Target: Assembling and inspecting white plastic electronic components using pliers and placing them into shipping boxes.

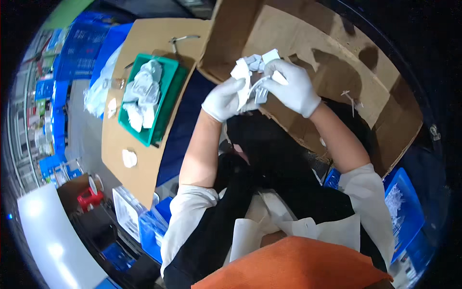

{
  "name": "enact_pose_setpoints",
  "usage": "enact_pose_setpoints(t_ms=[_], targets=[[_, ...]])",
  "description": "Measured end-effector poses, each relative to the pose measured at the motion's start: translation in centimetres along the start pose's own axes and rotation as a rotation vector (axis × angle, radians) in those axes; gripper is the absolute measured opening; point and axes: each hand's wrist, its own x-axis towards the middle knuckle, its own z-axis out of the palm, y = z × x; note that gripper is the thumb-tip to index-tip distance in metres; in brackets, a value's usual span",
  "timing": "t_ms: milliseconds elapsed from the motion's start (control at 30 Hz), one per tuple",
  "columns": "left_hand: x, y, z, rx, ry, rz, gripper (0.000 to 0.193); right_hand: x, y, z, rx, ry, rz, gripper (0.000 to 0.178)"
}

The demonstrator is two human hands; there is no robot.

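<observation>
Both my hands wear white gloves and meet over the near edge of a large open cardboard box. My left hand is closed on a cluster of white and pale grey parts, with flat tabs and thin bent pieces sticking out. My right hand pinches the right side of the same cluster between thumb and fingers. The parts look like moulded plastic, but their exact kind is hard to make out. My fingers hide the cluster's lower middle.
Left of the box, a cardboard-topped table carries a green tray of bagged white parts, a small white part and a metal tool. A thin white branched piece lies in the box. A blue bin with white scraps stands lower right.
</observation>
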Motion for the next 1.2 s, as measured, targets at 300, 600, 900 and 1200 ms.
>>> enact_pose_setpoints(t_ms=[300,600,900,1200], targets=[[-15.8,-6.7,-0.7,-0.366,-0.093,0.251,0.065,-5.5,-8.1,8.5,-0.056,-0.357,-0.407,0.015],[-26.6,-11.7,-1.7,-0.547,-0.08,0.682,0.037,-8.6,-15.5,17.9,-0.116,-0.741,-0.391,0.043],[-32.2,-13.7,-4.1,-0.603,0.041,0.897,0.047,-11.1,-19.8,24.8,-0.449,-0.792,-0.738,0.046],[-36.1,-14.1,-5.5,-0.477,0.18,0.992,0.06,-12.6,-19.7,28.0,-0.533,-0.937,-0.717,0.066]])
